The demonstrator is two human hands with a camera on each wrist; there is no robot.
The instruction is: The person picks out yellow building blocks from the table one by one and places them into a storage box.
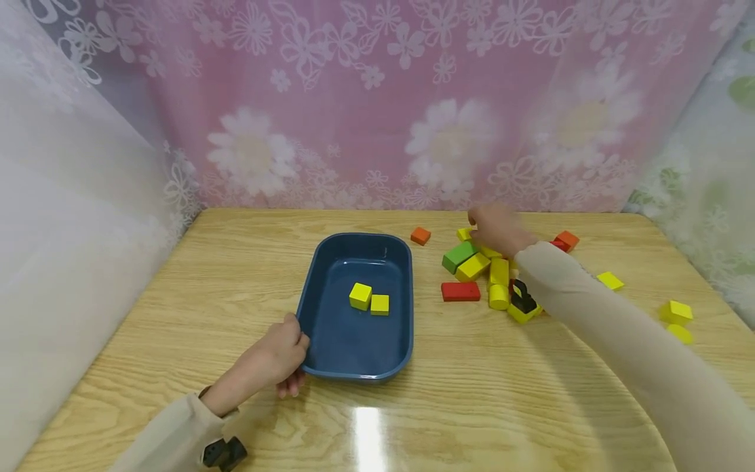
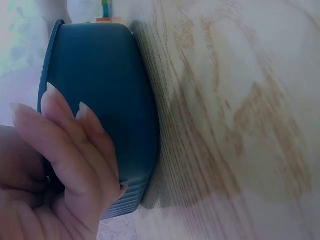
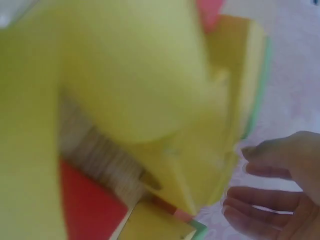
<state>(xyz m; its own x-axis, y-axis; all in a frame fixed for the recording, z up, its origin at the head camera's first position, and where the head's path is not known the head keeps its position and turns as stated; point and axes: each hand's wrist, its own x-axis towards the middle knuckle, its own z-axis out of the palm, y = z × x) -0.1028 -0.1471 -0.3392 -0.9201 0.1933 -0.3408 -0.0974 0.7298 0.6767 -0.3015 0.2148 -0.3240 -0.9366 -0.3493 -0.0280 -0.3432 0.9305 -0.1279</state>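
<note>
A dark blue rectangular dish stands on the table with a yellow cube and a smaller yellow block inside. My left hand grips its near left rim; in the left wrist view, the fingers lie against the outer wall. Over the back of a pile of coloured blocks hovers my right hand, fingertips close to a yellow block. In the right wrist view, its fingers are loosely bent beside large, blurred yellow blocks, with nothing between them and the thumb.
The pile includes a green block, a red block and a yellow cylinder. An orange block lies between dish and pile. Several yellow pieces lie at the right. A pink floral curtain hangs behind the table.
</note>
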